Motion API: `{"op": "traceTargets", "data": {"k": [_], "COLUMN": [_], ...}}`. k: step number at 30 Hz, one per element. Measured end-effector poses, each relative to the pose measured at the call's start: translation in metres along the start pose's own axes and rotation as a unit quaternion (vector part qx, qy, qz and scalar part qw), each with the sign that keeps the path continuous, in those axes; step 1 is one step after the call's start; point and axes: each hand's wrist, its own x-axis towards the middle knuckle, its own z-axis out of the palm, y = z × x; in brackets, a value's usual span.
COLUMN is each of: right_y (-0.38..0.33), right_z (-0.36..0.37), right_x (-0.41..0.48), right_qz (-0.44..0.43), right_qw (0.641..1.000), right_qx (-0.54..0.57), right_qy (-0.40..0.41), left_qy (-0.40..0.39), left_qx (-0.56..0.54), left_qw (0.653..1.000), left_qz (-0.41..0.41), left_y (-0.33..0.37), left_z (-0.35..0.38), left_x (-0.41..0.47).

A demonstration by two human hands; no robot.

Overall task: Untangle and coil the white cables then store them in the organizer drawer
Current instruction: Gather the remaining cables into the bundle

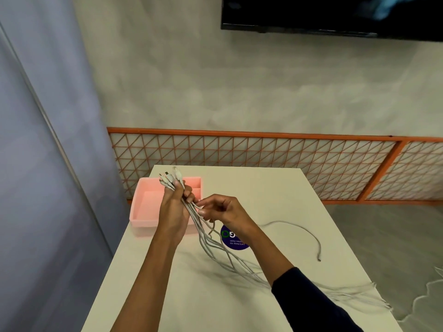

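Observation:
My left hand (175, 207) grips a bundle of several white cables (211, 248) near their plug ends, which stick up above my fingers in front of the pink organizer drawer (143, 207). Just to the right, my right hand (224, 209) pinches one strand of the bundle between thumb and fingertips. The cables trail down to the right across the white table (251, 188), and their far ends hang over its right edge. One separate white cable (309, 233) lies curved on the table to the right.
A round blue sticker (233, 239) sits on the table under my right wrist. An orange lattice panel (263, 161) runs along the wall behind the table. A blue partition (48, 164) stands at left and a dark screen (335, 15) hangs top right.

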Motion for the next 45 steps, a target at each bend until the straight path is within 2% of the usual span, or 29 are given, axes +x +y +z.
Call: {"op": "traceTargets", "data": {"k": [4, 8, 10, 14, 21, 25, 30, 38, 41, 45], "right_y": [0.000, 0.016, 0.028, 0.048, 0.059, 0.095, 0.138, 0.155, 0.152, 0.134], "right_z": [0.000, 0.001, 0.004, 0.013, 0.021, 0.001, -0.035, -0.060, -0.068, -0.071], "right_x": [-0.003, -0.014, -0.025, -0.037, -0.041, -0.068, -0.116, -0.142, -0.147, -0.146], "right_qz": [0.031, 0.069, 0.088, 0.097, 0.134, 0.208, 0.321, 0.345, 0.327, 0.355], "right_qw": [0.999, 0.986, 0.980, 0.976, 0.961, 0.923, 0.857, 0.823, 0.840, 0.853], "right_qx": [-0.022, -0.148, -0.175, -0.195, -0.240, -0.323, -0.397, -0.450, -0.432, -0.382], "right_qy": [-0.005, -0.032, -0.043, 0.008, 0.029, 0.028, 0.066, 0.025, 0.031, -0.003], "left_qy": [-0.007, -0.011, -0.015, -0.017, 0.002, 0.033, 0.059, 0.077, 0.075, 0.071], "left_qx": [-0.003, 0.001, -0.010, -0.009, -0.021, -0.027, -0.028, 0.005, 0.023, 0.044], "left_qw": [1.000, 0.999, 0.999, 0.999, 0.998, 0.994, 0.992, 0.991, 0.991, 0.990], "left_qz": [0.023, 0.040, 0.034, 0.026, 0.054, 0.100, 0.108, 0.113, 0.112, 0.110], "left_y": [0.001, 0.008, 0.011, 0.004, 0.010, 0.035, 0.041, 0.036, 0.034, 0.028], "left_z": [0.007, 0.010, 0.010, 0.014, 0.019, 0.012, 0.004, -0.003, -0.005, -0.003], "left_x": [0.000, 0.002, 0.004, 0.002, 0.001, 0.011, 0.011, 0.009, 0.010, 0.008]}}
